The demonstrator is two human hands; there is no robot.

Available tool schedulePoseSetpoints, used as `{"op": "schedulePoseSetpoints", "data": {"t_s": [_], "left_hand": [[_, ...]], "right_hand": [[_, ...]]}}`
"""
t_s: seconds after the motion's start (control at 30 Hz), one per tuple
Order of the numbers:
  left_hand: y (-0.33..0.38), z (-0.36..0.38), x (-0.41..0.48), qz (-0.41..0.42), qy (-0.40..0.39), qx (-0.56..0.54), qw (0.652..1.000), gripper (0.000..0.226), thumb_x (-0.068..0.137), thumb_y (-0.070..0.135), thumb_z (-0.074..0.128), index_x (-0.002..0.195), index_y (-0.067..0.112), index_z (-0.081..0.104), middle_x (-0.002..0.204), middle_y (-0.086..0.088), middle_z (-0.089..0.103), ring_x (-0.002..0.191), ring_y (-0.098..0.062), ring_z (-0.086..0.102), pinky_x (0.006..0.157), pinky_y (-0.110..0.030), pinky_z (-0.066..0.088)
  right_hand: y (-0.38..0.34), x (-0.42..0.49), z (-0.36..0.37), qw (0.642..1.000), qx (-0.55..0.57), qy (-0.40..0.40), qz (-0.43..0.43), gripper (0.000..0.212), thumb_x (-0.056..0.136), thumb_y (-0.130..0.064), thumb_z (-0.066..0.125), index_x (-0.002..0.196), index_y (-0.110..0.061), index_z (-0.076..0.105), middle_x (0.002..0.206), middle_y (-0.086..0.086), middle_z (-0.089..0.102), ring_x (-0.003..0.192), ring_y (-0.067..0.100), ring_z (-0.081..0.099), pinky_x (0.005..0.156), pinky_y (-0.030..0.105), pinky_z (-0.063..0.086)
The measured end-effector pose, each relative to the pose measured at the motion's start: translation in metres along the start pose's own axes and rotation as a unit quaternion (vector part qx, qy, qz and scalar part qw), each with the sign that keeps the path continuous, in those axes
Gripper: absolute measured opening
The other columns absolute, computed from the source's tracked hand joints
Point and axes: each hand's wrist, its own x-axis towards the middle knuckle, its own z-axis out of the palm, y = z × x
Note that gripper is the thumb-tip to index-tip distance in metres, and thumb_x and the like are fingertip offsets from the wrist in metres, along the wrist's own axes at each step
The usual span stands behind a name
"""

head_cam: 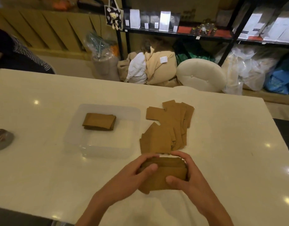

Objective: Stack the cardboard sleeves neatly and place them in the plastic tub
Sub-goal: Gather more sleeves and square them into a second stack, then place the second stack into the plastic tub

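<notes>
Both hands sit closest to the head camera, wrapped round a small bundle of cardboard sleeves (165, 173) just above the white surface (222, 160). Left hand (137, 172) curls over the bundle's left end with its thumb laid across the top; right hand (185, 173) cups the right end, fingers hooked over the far edge and thumb pressing the near face. So each hand is closed on the bundle, squeezing its ends toward each other.

Just beyond lies a loose scatter of sleeves (169, 126), fanned and overlapping, flat on the surface. To their left stands the clear plastic tub (72, 132), holding one tidy stack (99, 121) toward its far side.

Judging by their look, the sleeves are thin, light and fairly stiff when flat, but they slide easily over one another and would crease if bent. A bundle is best held by its two short ends with a thumb on top, since a one-sided pinch would probably let the middle ones slip out.
</notes>
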Motion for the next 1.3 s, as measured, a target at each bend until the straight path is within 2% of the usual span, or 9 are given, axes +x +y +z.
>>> {"op": "schedulePoseSetpoints", "data": {"t_s": [0.2,0.33,0.43,0.53,0.7,0.8,0.93,1.07,1.3], "left_hand": [[0.033,-0.102,-0.029,0.012,0.155,-0.092,0.984,0.022,0.094,0.041,0.056,0.101,0.028,0.072,0.109,-0.006,0.066,0.082,-0.029,0.071,0.055,-0.036,0.058],[0.039,-0.175,-0.025,0.049,0.186,-0.067,0.979,0.026,0.096,0.043,0.051,0.106,0.028,0.070,0.108,-0.002,0.065,0.080,-0.027,0.068,0.049,-0.030,0.052],[0.027,-0.219,-0.013,0.099,0.230,0.037,0.968,0.030,0.101,0.046,0.037,0.120,0.038,0.060,0.110,0.012,0.063,0.088,-0.007,0.065,0.065,-0.024,0.051],[-0.001,-0.255,0.001,0.137,0.291,0.071,0.944,0.033,0.103,0.034,0.040,0.135,0.039,0.046,0.123,0.007,0.058,0.111,-0.013,0.059,0.089,-0.033,0.051],[-0.049,-0.271,0.014,0.038,0.106,0.073,0.991,0.080,0.097,0.009,0.047,0.151,0.046,0.002,0.158,0.010,0.016,0.145,-0.012,0.023,0.117,-0.045,0.030],[-0.052,-0.266,0.012,0.045,0.047,0.036,0.997,0.092,0.092,-0.003,0.043,0.150,0.046,-0.007,0.156,0.016,0.010,0.144,-0.003,0.018,0.111,-0.020,0.032],[-0.061,-0.264,0.013,0.032,0.061,-0.019,0.997,0.094,0.088,-0.014,0.035,0.152,0.042,-0.005,0.160,0.015,0.007,0.145,0.004,0.012,0.121,-0.029,0.023],[-0.065,-0.252,0.012,0.042,0.081,-0.050,0.995,0.094,0.085,-0.022,0.029,0.147,0.043,0.001,0.147,0.034,0.009,0.125,0.035,0.012,0.101,0.005,0.019],[-0.070,-0.243,0.016,0.045,0.115,-0.068,0.990,0.095,0.080,-0.027,0.028,0.147,0.037,0.005,0.140,0.038,0.013,0.123,0.035,0.017,0.095,0.009,0.021]], "right_hand": [[-0.072,0.038,0.107,0.998,-0.004,-0.067,-0.013,0.062,0.089,-0.018,0.070,0.131,-0.051,0.039,0.124,-0.005,0.053,0.102,0.009,0.065,0.091,0.036,0.057],[-0.102,0.076,0.167,0.997,-0.026,-0.058,-0.031,0.064,0.090,-0.018,0.068,0.134,-0.050,0.036,0.118,-0.009,0.056,0.101,0.009,0.064,0.087,0.031,0.058],[-0.106,0.105,0.183,1.000,0.015,0.010,0.007,0.063,0.085,-0.012,0.073,0.132,-0.046,0.046,0.116,0.002,0.062,0.100,0.017,0.067,0.088,0.035,0.059],[-0.099,0.124,0.182,0.992,0.020,0.100,0.067,0.064,0.083,-0.013,0.075,0.134,-0.039,0.046,0.117,0.004,0.059,0.099,0.019,0.065,0.085,0.036,0.057],[-0.074,0.145,0.207,0.971,-0.096,0.135,0.174,0.076,0.079,-0.021,0.080,0.142,-0.030,0.038,0.125,0.000,0.052,0.103,0.017,0.057,0.085,0.032,0.051],[-0.067,0.152,0.225,0.961,-0.129,0.137,0.204,0.079,0.078,-0.023,0.082,0.142,-0.025,0.037,0.121,0.000,0.054,0.103,0.018,0.057,0.083,0.029,0.049],[-0.063,0.165,0.242,0.940,-0.182,0.135,0.253,0.058,0.078,-0.024,0.081,0.125,-0.019,0.047,0.102,-0.006,0.058,0.086,0.009,0.058,0.068,0.024,0.049],[-0.058,0.176,0.248,0.923,-0.218,0.127,0.289,0.047,0.077,-0.023,0.080,0.115,-0.014,0.053,0.102,0.001,0.064,0.090,0.016,0.064,0.080,0.034,0.056],[-0.047,0.186,0.247,0.881,-0.326,0.103,0.328,0.050,0.077,-0.042,0.075,0.110,-0.012,0.052,0.109,0.006,0.058,0.094,0.021,0.061,0.074,0.032,0.052]]}}
